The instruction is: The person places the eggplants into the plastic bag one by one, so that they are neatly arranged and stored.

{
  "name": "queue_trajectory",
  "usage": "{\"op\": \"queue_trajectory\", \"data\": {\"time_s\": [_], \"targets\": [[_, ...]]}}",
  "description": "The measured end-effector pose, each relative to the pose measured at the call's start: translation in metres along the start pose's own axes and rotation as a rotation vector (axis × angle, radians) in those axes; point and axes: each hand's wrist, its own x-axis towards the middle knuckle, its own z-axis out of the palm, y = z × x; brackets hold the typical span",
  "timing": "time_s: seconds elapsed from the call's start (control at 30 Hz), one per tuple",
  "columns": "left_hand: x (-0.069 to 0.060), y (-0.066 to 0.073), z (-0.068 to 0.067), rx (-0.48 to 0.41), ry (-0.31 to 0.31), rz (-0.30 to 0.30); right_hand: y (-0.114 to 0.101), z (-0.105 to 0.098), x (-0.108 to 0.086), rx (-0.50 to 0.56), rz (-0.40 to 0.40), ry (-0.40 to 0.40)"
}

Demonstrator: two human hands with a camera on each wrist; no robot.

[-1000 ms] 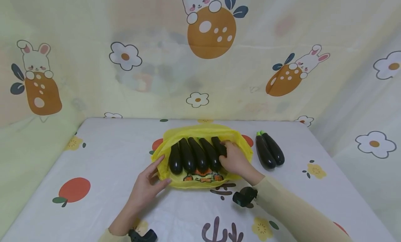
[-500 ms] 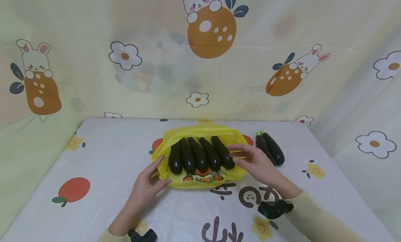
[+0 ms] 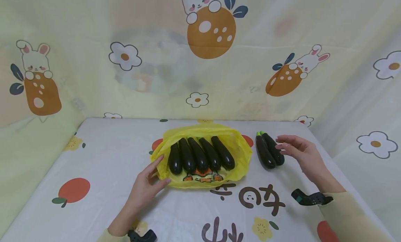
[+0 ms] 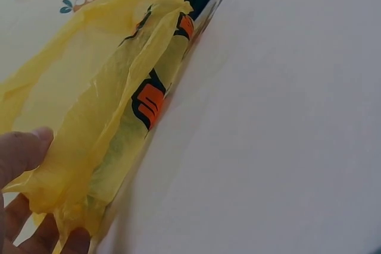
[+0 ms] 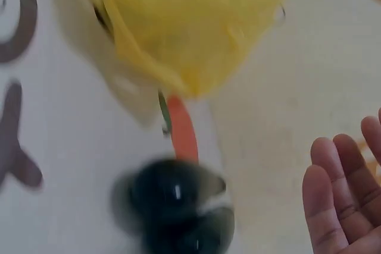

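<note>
In the head view a yellow plastic bag (image 3: 242, 158) lies on the table with its mouth towards me. Several dark eggplants (image 3: 198, 155) lie side by side in it. My left hand (image 3: 147, 183) holds the bag's left edge; the left wrist view has the thumb (image 4: 27, 150) on one side of the thin plastic (image 4: 89, 117) and fingers on the other. Two more eggplants (image 3: 265, 153) with green stem ends lie together right of the bag. My right hand (image 3: 302, 156) hovers just right of them, fingers loosely bent and holding nothing.
A white tablecloth (image 3: 109, 158) with printed fruit, flowers and brown lettering covers the table. Behind it hangs a pale curtain (image 3: 156, 89) with rabbit prints. Dark cameras (image 3: 311, 197) are strapped to both wrists.
My right hand has let go of the rightmost eggplant in the bag, drawn out and moved right to the two loose eggplants. The left hand has stayed at the bag's edge.
</note>
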Motion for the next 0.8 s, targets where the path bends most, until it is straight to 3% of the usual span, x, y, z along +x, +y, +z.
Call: {"op": "queue_trajectory", "data": {"time_s": [0.17,0.33,0.53,0.8], "targets": [[-0.001,-0.002,-0.001,-0.012,0.004,0.018,0.026,-0.022,0.005,-0.015,0.089,0.012],[-0.001,-0.002,-0.001,-0.01,0.003,0.01,0.043,-0.028,0.014,-0.064,0.204,0.003],[-0.001,-0.001,-0.002,0.0,0.008,0.002,0.054,-0.018,0.027,-0.168,0.334,-0.028],[-0.001,-0.001,-0.001,0.003,0.006,0.004,0.061,0.002,0.035,-0.286,0.333,-0.119]]}}
